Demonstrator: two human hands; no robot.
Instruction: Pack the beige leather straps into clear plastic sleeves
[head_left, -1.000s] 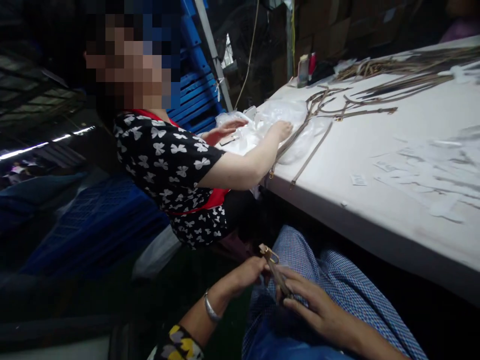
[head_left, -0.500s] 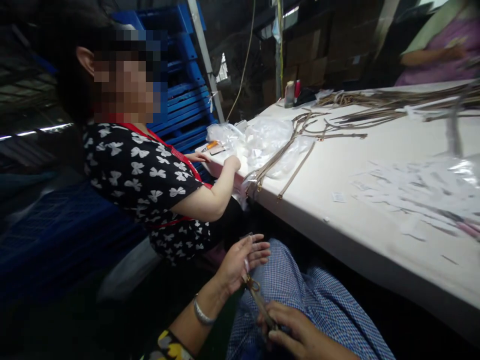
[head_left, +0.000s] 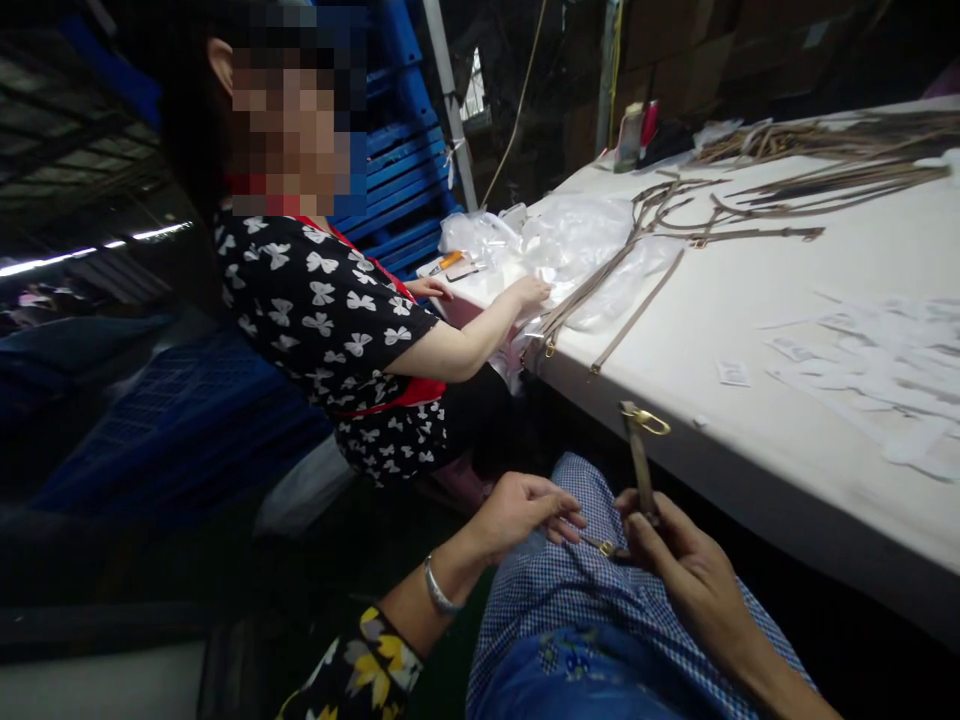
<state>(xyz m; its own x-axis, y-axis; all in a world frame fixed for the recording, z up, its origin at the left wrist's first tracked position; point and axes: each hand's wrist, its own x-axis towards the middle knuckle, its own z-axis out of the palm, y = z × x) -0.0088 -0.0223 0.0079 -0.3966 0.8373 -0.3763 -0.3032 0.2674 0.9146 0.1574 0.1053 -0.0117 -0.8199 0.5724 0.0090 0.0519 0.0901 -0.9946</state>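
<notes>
Right hand [head_left: 686, 560] pinches brown strap [head_left: 640, 465] before the near edge of white table [head_left: 750, 280]; fingers hide its middle. Left hand [head_left: 525, 515] half-curled, near buckle [head_left: 606, 548]; grip cannot be told. Versus half a second ago, gold clasp [head_left: 649, 421] is raised, clear of left palm. Dark gap separates table edge from checked cloth [head_left: 592, 590].

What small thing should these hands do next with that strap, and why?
Perhaps the left hand should pinch the small gold buckle: it hangs close to those fingertips, and the right hand already grips the strap, with its gold clasp sticking up. Whether the left fingers touch anything, I can't tell.
</notes>
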